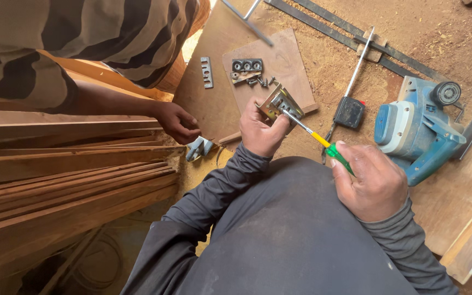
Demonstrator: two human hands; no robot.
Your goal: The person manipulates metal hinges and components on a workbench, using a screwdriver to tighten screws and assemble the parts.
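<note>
Gripping a metal lock body (281,102) above the dusty worktop (323,71), the left hand (263,131) is clamping it while the right hand (370,183) is closing around a green-and-yellow screwdriver (323,143), its tip touching the lock; a blue power planer (417,128) is lying nearby.

Both arms reach forward in dark grey sleeves that end at the wrists. The left hand (261,131) is raised ahead of the body, back toward the camera, its fingers (258,106) curled shut in a grip. The right hand (371,180) sits lower and nearer (well apart from the left), knuckles up, thumb along the top, fingers closed in a fist-like hold.
</note>
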